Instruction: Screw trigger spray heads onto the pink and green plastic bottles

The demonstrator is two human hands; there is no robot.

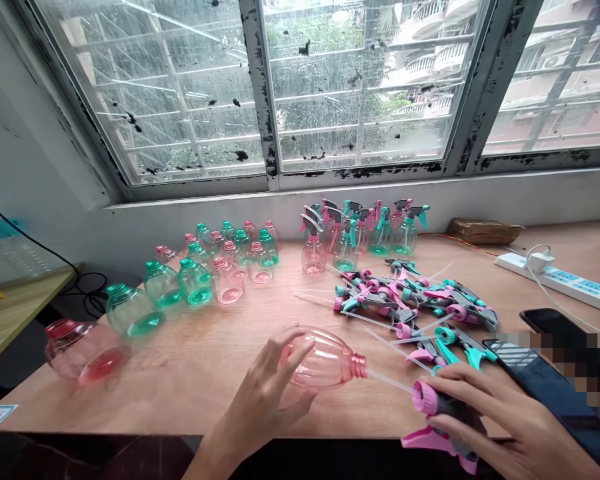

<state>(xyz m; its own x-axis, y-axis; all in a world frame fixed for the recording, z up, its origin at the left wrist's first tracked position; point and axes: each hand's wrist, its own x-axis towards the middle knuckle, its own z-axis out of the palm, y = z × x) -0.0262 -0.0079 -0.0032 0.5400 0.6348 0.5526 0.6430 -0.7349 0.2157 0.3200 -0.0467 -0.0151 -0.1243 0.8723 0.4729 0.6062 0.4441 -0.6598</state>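
My left hand (267,390) is wrapped around a clear pink plastic bottle (325,363), held on its side with the threaded neck pointing right. My right hand (500,420) grips a grey spray trigger head (443,407) with a pink collar and pink lever; its thin clear dip tube points left toward the bottle's mouth, a short gap away. Both hands are low over the near edge of the wooden table (205,373).
Several empty pink and green bottles (200,280) stand at left and back. Assembled spray bottles (360,233) line the wall. A pile of loose trigger heads (410,300) lies at centre right. A dark phone (550,380) and a white power strip (565,280) sit at right.
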